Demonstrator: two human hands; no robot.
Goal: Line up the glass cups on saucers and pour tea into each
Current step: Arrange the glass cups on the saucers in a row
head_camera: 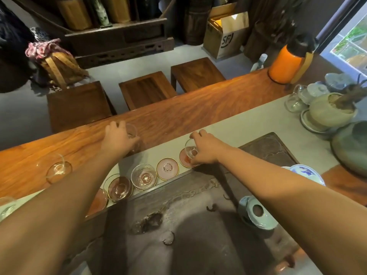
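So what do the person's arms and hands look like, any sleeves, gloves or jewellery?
Both forearms are bare as far as the picture shows, with no sleeves in view. The left hand and right hand wear no gloves, and no watch, bracelet or ring shows.

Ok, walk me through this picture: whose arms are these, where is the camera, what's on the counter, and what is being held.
There is no machine here. One camera, worn on a person's head, looks forward and down, so the two bare arms are that person's own.

The left hand grips a small glass cup over the wooden bar top. The right hand holds another glass cup, tilted, on the rightmost pink saucer.

A row of pink saucers runs along the grey counter. The next saucer is bare; further left, two more cups stand on saucers. Below lies a dark stone tea tray. An orange thermos stands far right.
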